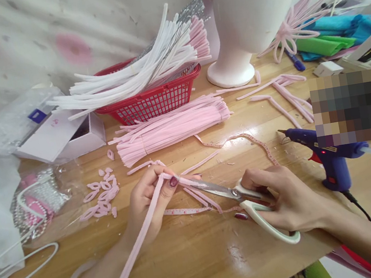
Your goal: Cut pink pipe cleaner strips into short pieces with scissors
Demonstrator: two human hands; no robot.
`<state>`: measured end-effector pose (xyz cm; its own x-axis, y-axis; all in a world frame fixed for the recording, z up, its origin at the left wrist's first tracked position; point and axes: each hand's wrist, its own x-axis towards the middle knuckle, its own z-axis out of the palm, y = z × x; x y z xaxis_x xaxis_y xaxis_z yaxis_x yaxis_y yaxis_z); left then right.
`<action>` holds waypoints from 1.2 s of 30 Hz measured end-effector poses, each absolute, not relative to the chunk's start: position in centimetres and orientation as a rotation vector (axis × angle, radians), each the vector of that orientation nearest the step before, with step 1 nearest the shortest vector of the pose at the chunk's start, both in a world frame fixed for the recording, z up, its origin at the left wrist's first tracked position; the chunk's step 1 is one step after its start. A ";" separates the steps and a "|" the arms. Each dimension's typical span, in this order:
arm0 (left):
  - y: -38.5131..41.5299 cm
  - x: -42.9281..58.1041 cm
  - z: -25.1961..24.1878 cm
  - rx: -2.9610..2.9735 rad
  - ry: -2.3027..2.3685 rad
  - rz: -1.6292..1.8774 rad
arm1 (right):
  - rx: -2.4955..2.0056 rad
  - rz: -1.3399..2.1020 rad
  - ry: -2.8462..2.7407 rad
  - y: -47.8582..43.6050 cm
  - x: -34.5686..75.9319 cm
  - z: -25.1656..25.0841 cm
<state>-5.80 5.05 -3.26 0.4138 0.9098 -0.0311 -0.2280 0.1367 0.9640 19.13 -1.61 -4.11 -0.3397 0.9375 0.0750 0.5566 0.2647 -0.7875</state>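
Observation:
My left hand [152,198] pinches a long pink pipe cleaner [140,233] between thumb and fingers. The strip bends over at the fingertips, and one length hangs down along my forearm. My right hand [283,198] grips a pair of scissors [251,199] with pale green handles. Their blades point left and reach the pipe cleaner beside my left thumb; whether they touch it I cannot tell. Below the blades lie more pink pipe cleaner pieces [200,197] and a measuring tape [186,211]. Small pink leaf-shaped loops [104,194] lie to the left of my left hand.
A bundle of pink pipe cleaners [173,129] lies before a red basket [151,102] of white ones. A blue glue gun [334,167] stands at right, its cord trailing off the edge. A white mannequin head [243,17], an open box [83,138] and bagged beads [41,204] surround the work.

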 end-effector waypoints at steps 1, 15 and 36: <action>5.1 -5.8 -3.2 1.136 0.770 0.945 | -1.344 0.908 -1.997 -1.6 19.1 -4.1; 5.2 -5.8 -3.1 1.116 0.808 0.960 | -1.322 0.785 -1.999 -1.6 19.3 -4.2; 6.0 -6.0 -4.9 1.033 0.902 1.186 | -1.728 -0.038 -2.467 -3.9 21.1 -0.3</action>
<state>-5.97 6.04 -4.87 0.1630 0.9864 -0.0210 -0.2835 0.0672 0.9566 21.09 -3.89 -0.28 -0.3364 0.9341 0.1197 0.9373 0.3444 -0.0533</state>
